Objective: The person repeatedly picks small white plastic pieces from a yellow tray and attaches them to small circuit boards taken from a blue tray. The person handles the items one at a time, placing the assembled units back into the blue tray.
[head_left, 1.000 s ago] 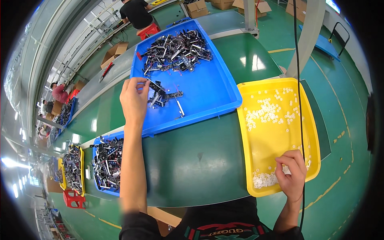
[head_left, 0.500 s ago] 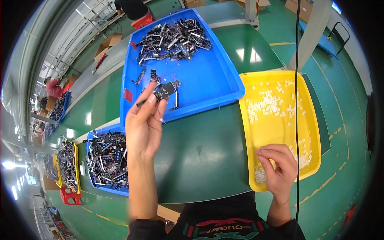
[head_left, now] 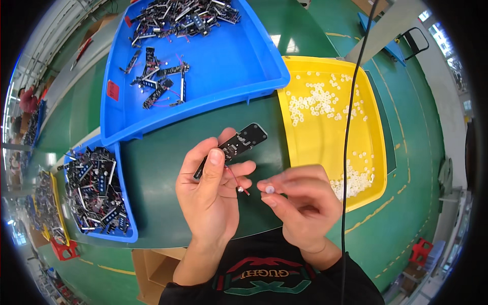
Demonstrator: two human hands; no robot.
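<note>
A black circuit board (head_left: 247,139) is pinched between the thumb and fingers of my left hand (head_left: 209,195), tilted up to the right. From it a thin red wire (head_left: 233,176) hangs down, with a small silvery part (head_left: 240,189) near its end. Thumb and fingertips of my right hand (head_left: 311,206) close on a small whitish round piece (head_left: 269,189), just right of that wire end and apart from it. Both hands are above the dark green tabletop (head_left: 203,122). The yellow tray (head_left: 333,155) beside my right hand holds many small white rings (head_left: 317,99).
A large blue tray (head_left: 223,63) at the back holds a heap of black boards (head_left: 193,20) and a smaller group of them (head_left: 157,79). A second blue bin (head_left: 129,223) of boards stands at the left. A black cable (head_left: 347,137) hangs over the yellow tray.
My left hand has brought the board from over the blue tray towards me and rightward. My right hand has left the yellow tray with the small white piece and come near the left.
</note>
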